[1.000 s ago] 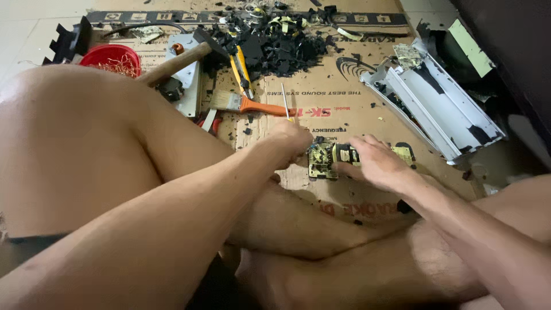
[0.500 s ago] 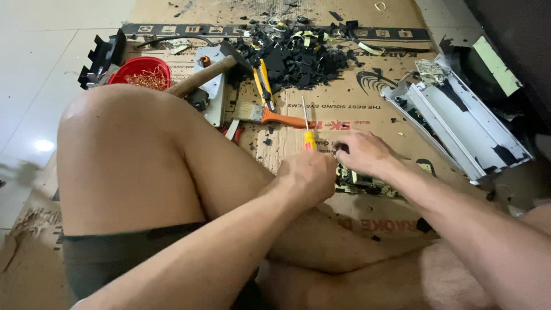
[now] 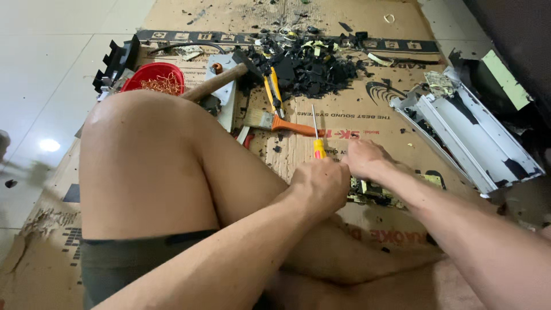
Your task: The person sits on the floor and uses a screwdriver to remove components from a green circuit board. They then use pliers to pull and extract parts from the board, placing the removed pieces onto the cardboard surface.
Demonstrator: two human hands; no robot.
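Observation:
My left hand (image 3: pixel 319 187) is closed in a fist around a screwdriver (image 3: pixel 317 146) with a yellow handle, its shaft pointing away from me. My right hand (image 3: pixel 370 161) sits just right of it, its curled fingers close to the handle. Whether they grip anything is unclear. A yellow-green circuit board (image 3: pixel 381 197) lies on the cardboard sheet (image 3: pixel 356 117), under my right wrist and partly hidden by both hands.
My raised left knee (image 3: pixel 143 161) fills the left. Behind it are a red bowl of copper wire (image 3: pixel 155 80), a wooden-handled hammer (image 3: pixel 215 83), yellow pliers (image 3: pixel 273 89), an orange-handled brush (image 3: pixel 278 122) and black plastic scraps (image 3: pixel 310 63). A white metal casing (image 3: pixel 470 135) lies right.
Both hands were on the circuit board a second ago. My left hand has since taken up the screwdriver, and my right hand has moved up beside it. The view has shifted left.

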